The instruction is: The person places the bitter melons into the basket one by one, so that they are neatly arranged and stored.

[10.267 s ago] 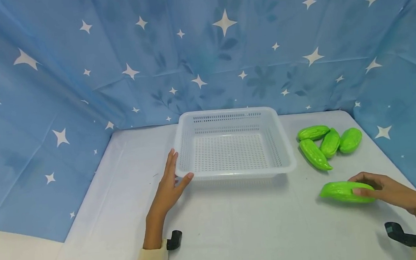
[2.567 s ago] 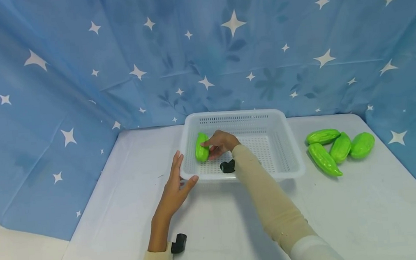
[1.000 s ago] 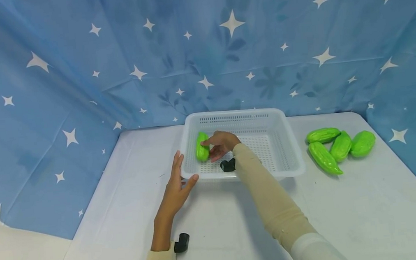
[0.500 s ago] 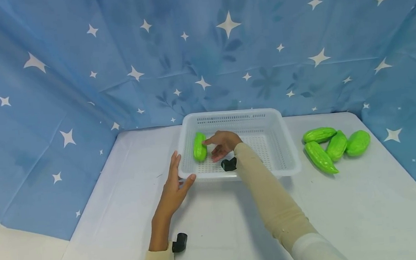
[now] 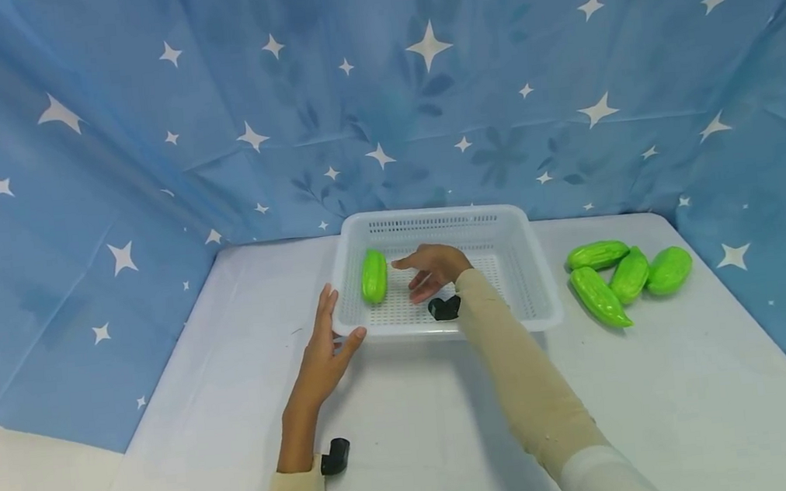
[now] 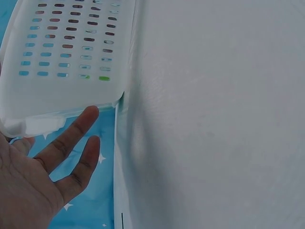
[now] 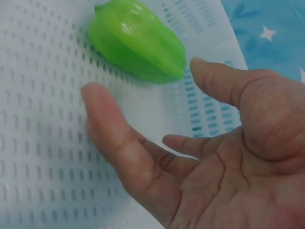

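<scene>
Green vegetable, ridged and glossy: we find it lying inside the white perforated basket, near the left wall, its length running front to back. Right hand is over the basket floor just beside it, thumb and fingers spread in a loose curve, pinching nothing; from the right wrist we see a gap between thumb tip and vegetable. Left hand is at the basket's front left corner, fingers extended and spread along the outside, thumb apart from them by the front rim; we cannot tell how firmly it presses. Well to the right of the basket, we count four more green vegetables clustered on the white tablecloth. Behind, we note a blue curtain with white stars. Both sleeves are beige.
</scene>
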The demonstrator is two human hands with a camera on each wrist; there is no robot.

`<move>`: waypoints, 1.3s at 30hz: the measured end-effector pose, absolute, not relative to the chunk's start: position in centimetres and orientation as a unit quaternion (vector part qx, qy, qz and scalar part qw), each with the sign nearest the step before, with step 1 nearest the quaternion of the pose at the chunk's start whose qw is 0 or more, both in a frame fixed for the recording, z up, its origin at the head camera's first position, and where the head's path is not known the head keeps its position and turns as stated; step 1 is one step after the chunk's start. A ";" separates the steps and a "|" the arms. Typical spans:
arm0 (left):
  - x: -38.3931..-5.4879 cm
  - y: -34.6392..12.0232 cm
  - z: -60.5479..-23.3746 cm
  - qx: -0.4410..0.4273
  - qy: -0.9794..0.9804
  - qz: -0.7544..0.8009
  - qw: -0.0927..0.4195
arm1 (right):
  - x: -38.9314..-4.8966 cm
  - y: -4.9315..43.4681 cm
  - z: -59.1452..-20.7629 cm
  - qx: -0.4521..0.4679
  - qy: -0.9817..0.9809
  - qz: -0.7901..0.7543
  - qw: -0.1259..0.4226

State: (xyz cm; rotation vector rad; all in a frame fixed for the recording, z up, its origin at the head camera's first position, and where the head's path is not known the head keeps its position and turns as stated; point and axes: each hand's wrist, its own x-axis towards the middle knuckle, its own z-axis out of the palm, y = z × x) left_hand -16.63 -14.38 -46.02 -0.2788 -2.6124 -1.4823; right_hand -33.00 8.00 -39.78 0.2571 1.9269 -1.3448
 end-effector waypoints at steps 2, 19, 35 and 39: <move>-16.6 -14.4 -46.0 -0.093 -0.862 -0.494 0.061 | -33.0 8.5 -39.6 0.099 0.758 -0.524 0.375; -16.8 -14.6 -46.1 -0.091 -0.858 -0.502 0.059 | -33.0 10.8 -38.5 0.043 0.781 -0.528 0.331; -16.5 -14.5 -46.4 -0.090 -0.856 -0.506 0.056 | -29.9 14.3 -36.0 -0.050 0.729 -0.632 0.258; -16.6 -14.5 -46.4 -0.093 -0.854 -0.508 0.061 | -28.9 14.9 -35.2 -0.062 0.719 -0.653 0.231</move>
